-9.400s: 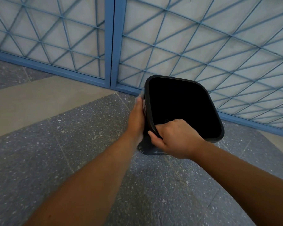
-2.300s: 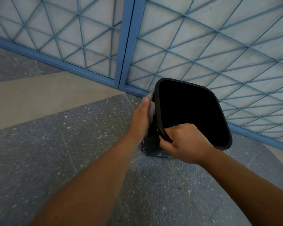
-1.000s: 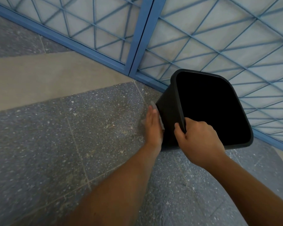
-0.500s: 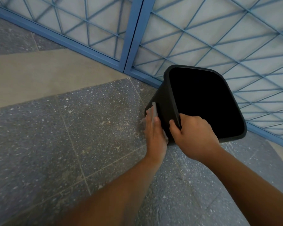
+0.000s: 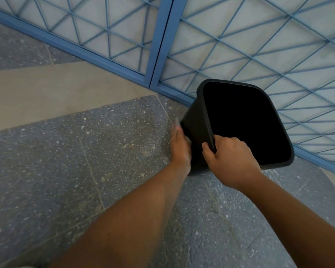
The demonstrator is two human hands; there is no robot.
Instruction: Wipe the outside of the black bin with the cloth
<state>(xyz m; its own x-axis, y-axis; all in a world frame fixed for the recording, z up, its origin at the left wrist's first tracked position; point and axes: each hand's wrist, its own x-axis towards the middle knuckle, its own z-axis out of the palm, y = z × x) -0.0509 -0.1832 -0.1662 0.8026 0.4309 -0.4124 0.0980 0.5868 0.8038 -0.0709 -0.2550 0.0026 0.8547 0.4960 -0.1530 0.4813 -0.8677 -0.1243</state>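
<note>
The black bin (image 5: 196, 120) stands on the speckled floor, tilted to the right, its dark opening facing up toward me. My right hand (image 5: 230, 161) grips the near left part of its rim, thumb outside and fingers over the edge. My left hand (image 5: 180, 147) lies flat with straight fingers against the bin's left outer wall, pressing the grey cloth (image 5: 176, 122) onto it. Only a sliver of the cloth shows past my fingertips; the rest is hidden under the hand.
A blue metal lattice partition (image 5: 159, 55) with pale panels runs along the far side, right behind the bin. Grey speckled floor tiles (image 5: 104, 151) spread to the left and near me, with a beige strip (image 5: 56, 89) beyond them.
My left hand with the cloth has slid along the bin's left wall, from near the rim down toward its lower part. The bin has tilted more to the right. My right hand keeps its grip.
</note>
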